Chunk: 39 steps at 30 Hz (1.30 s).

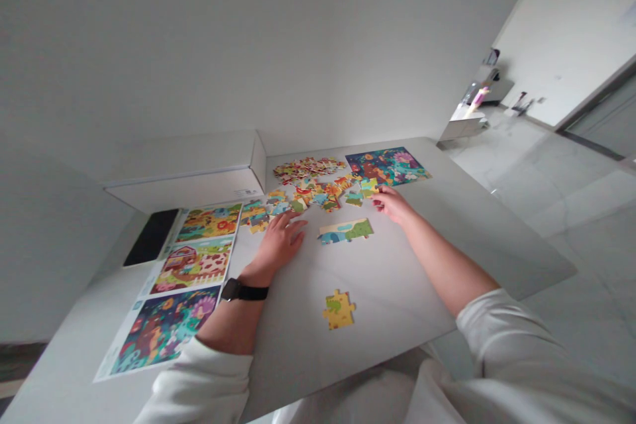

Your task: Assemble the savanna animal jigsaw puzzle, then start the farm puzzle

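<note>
My left hand (pixel 279 240) lies flat on the white table (pixel 397 278), fingers stretched towards the loose puzzle pieces (pixel 308 193), touching the nearest ones. It wears a black watch at the wrist. My right hand (pixel 392 202) reaches to the right end of the pile, fingertips pinched on a yellow-green puzzle piece (pixel 370 187). Between the hands lies a joined strip of blue and green pieces (pixel 346 230). A small yellow joined cluster (pixel 339 309) sits nearer to me.
A finished dark-blue puzzle (pixel 386 165) lies at the far right of the table. A picture sheet with three scenes (pixel 189 278) lies on the left beside a black pad (pixel 152 236). A white box (pixel 189 172) stands at the back. Tiled floor lies beyond the right edge.
</note>
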Each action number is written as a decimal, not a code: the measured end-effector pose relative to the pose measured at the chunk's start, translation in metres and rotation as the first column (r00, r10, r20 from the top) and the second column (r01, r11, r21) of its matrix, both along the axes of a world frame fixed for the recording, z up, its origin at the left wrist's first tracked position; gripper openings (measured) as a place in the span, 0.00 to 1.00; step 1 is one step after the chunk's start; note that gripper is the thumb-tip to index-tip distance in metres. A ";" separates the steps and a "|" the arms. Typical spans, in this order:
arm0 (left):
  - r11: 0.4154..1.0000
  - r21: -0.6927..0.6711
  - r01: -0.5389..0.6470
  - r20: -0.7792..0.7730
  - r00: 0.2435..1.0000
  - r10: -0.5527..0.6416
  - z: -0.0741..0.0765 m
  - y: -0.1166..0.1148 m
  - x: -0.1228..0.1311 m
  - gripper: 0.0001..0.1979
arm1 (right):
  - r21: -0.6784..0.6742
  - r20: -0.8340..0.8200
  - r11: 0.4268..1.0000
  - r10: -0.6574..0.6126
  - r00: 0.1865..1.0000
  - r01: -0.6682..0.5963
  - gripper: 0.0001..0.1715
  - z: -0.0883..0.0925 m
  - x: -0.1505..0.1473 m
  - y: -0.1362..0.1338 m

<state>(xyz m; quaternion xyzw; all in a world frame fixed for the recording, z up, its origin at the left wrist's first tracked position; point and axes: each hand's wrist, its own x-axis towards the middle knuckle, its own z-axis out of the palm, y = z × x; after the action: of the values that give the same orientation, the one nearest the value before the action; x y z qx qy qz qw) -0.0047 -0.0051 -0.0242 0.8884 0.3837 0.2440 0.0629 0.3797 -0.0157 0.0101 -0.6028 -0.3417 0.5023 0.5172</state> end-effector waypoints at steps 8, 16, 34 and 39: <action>1.000 0.002 0.004 0.008 1.000 -0.004 0.002 -0.002 0.000 0.18 | 0.034 0.022 0.999 -0.009 1.000 0.008 0.27 -0.008 -0.001 -0.001; 0.999 0.051 0.011 0.080 0.997 -0.015 0.025 -0.020 0.004 0.17 | 0.133 0.046 0.991 -0.036 0.998 0.029 0.26 0.017 0.005 -0.008; 0.977 -0.188 0.095 0.298 0.954 -0.035 0.059 -0.150 0.016 0.15 | 0.105 0.185 0.897 0.407 0.894 -0.430 0.23 0.025 -0.059 -0.140; 0.879 -0.432 0.201 0.535 0.842 0.071 0.042 -0.149 0.031 0.22 | 0.046 0.160 0.866 0.486 0.859 -0.498 0.22 0.013 -0.101 -0.145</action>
<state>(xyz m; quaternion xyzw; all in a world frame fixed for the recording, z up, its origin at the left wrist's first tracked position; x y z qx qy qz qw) 0.0268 -0.1544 0.0174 0.7548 0.3667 0.3788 0.3903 0.2791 -0.1612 0.0229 -0.5074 -0.5417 0.5580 0.3711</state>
